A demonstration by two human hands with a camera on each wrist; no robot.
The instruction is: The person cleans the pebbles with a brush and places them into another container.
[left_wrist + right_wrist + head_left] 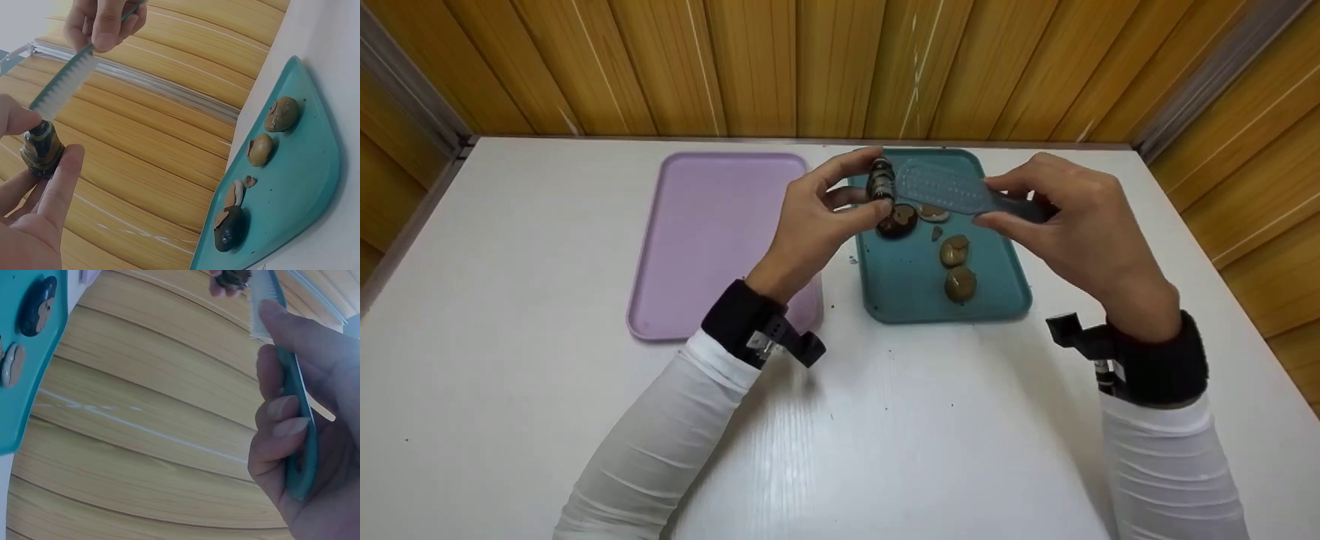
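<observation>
Right hand [1065,217] grips flat teal plastic brush [952,191], lying left-right | left hand [817,217] pinches upright brown striped shell [880,180]

Left hand [817,217] pinches shell [880,180]; right hand [1072,217] holds brush [952,189] against it

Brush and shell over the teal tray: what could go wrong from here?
1. The left hand only pinches the dark shell between thumb and fingertips; a firm stroke of the brush might knock it loose onto the teal tray or the table.
2. The bristles work right beside the fingers, so they may get scraped.
3. Both hands hover above the shells lying in the tray; a dropped shell could scatter them.
</observation>
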